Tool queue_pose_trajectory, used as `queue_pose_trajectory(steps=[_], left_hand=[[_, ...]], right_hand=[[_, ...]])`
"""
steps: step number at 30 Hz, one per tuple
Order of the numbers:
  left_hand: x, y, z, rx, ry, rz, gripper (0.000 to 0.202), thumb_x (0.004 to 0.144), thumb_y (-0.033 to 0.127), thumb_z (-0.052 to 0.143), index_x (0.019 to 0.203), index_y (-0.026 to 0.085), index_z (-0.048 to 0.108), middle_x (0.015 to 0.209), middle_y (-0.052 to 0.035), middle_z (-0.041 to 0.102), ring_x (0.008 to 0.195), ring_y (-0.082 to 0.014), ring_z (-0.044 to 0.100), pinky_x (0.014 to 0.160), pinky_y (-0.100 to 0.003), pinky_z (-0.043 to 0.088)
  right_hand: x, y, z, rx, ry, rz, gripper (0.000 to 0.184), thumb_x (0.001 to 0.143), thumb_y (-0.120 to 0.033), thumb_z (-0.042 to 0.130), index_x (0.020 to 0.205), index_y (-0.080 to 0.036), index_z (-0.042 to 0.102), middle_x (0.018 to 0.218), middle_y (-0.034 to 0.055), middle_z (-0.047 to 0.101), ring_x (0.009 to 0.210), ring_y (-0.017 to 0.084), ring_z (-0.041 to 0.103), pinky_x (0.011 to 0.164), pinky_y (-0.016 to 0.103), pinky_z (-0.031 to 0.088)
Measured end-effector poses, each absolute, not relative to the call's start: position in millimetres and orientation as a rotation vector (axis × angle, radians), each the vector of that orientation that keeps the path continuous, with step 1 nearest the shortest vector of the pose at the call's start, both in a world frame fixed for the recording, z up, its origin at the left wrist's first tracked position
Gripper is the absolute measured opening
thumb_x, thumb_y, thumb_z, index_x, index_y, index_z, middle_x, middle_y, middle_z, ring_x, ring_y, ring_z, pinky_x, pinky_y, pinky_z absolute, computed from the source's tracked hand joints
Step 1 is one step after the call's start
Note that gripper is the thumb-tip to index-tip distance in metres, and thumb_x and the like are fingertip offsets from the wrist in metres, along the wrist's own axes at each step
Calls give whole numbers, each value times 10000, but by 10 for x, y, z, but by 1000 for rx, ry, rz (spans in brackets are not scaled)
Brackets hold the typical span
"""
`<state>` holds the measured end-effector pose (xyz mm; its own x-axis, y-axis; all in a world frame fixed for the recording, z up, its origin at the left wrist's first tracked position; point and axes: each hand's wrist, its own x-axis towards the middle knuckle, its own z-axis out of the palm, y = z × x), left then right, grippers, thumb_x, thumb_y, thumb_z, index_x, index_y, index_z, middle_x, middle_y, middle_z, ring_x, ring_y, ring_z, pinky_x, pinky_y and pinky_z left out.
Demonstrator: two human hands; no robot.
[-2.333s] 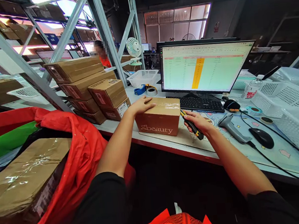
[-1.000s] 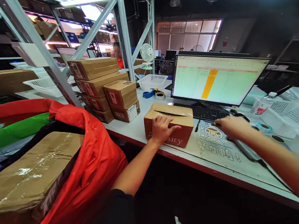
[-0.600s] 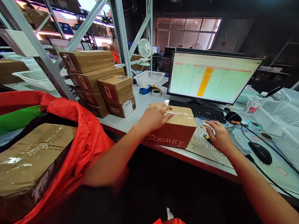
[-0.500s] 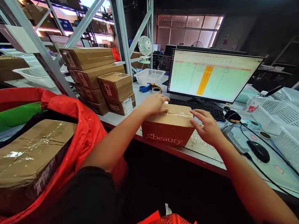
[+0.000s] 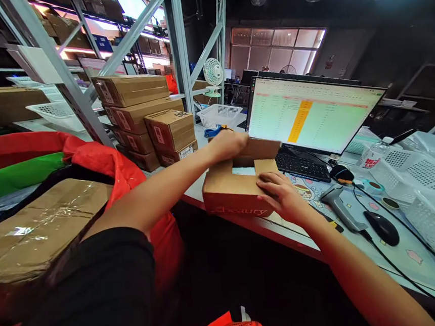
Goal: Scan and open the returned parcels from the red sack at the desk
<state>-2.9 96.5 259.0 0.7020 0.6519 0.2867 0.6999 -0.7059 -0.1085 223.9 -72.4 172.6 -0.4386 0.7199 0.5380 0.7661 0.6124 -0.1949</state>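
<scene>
A brown cardboard box (image 5: 229,185) with pink "beauty" lettering on its front stands at the desk's front edge. Its far flap (image 5: 262,149) is raised, while the near flap still covers part of the top. Through the gap, something whitish shows inside, too little of it to name. My left hand (image 5: 231,144) is closed at the left end of the raised flap, its fingertips hidden. Across the box's right top corner lies my right hand (image 5: 281,193), fingers stretched over the flap and the thumb lower at the front.
Stacked cartons (image 5: 139,114) stand left of the box, beside a metal rack post. A red bag (image 5: 126,166) holding a taped carton (image 5: 47,223) is nearer on the left. Behind are a keyboard (image 5: 305,164) and monitor (image 5: 316,114); rightward, a scanner (image 5: 343,210), mouse (image 5: 382,227) and white baskets (image 5: 424,170).
The box top has gone from closed to partly open, with the far flap lifted. My left hand has curled at that flap; my right hand has moved from the side onto the top.
</scene>
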Motion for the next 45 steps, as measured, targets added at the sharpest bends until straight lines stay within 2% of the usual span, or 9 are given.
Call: queue_pose_trajectory(steps=[7,10,14,16,22,26,32,38,45], left_hand=[[-148,1540,2338,-2977,-1495,-189,414,1009,370,494,1208,181,804,1296,-66,805,1152,-225,712,1016,-263,509],[-164,1599,2244,-3007,-1526,-149,463,997,402,480,1221,177,816,1293,-80,808,1119,-235,725,985,-276,529],[-160,1643,2186,-3000,-1510,-205,497,1002,410,456,1196,130,818,1240,-127,814,1070,-262,728,945,-311,541],[-135,1663,2162,-3002,-1489,-239,469,999,394,468,1133,122,826,1205,-134,820,1056,-264,729,925,-310,541],[-113,1541,2246,-2909,-1448,-540,405,978,272,532,1257,125,787,1335,-152,776,1235,-297,702,1081,-371,515],[-330,1070,2375,-2858,-922,-1011,431,902,63,487,1178,179,797,1350,-95,769,1358,-260,639,1234,-421,415],[-730,232,2349,-3261,-512,-454,379,901,49,520,960,271,821,1155,2,824,1022,-180,744,962,-303,532],[-1189,92,2392,-2923,-854,-835,312,963,191,523,1107,259,791,1224,-67,770,1164,-240,704,1068,-389,516],[-1679,178,1657,-2406,-1421,-1505,210,913,313,585,1003,287,773,1279,-61,803,1367,-273,669,1251,-512,450]], right_hand=[[2184,-387,2323,-1545,-2469,154,401,981,-410,764,1349,-251,763,1405,141,706,1292,362,642,1115,574,497],[1983,-484,2540,-1690,-2442,-180,637,877,-394,883,1447,-204,672,1328,168,696,1237,392,615,1060,578,485],[1817,-1123,2219,-1564,-2322,-799,169,1029,-216,636,1133,-172,762,1066,166,687,1017,337,611,937,487,483],[1863,-1449,1974,-1419,-2412,-814,293,1024,-209,636,1293,-151,738,1061,162,694,973,325,619,871,455,513],[2190,-1250,2296,-1348,-2661,214,513,1102,-534,528,1435,-198,725,1131,136,761,943,266,720,801,389,594],[2206,-505,2670,-1224,-2474,782,416,1076,-345,484,1332,-203,779,1126,76,805,886,188,738,772,316,602],[2125,-126,2527,-1072,-2758,393,514,837,-8,504,1116,-255,857,1242,45,809,1147,218,748,1068,371,569],[2653,-391,2537,-1296,-2606,-248,657,903,-51,554,1464,-345,729,1507,93,630,1204,273,712,950,402,623],[3143,-459,2105,-1190,-2121,-226,229,892,-281,721,1088,-263,839,1233,117,777,1281,350,656,1142,592,498]])
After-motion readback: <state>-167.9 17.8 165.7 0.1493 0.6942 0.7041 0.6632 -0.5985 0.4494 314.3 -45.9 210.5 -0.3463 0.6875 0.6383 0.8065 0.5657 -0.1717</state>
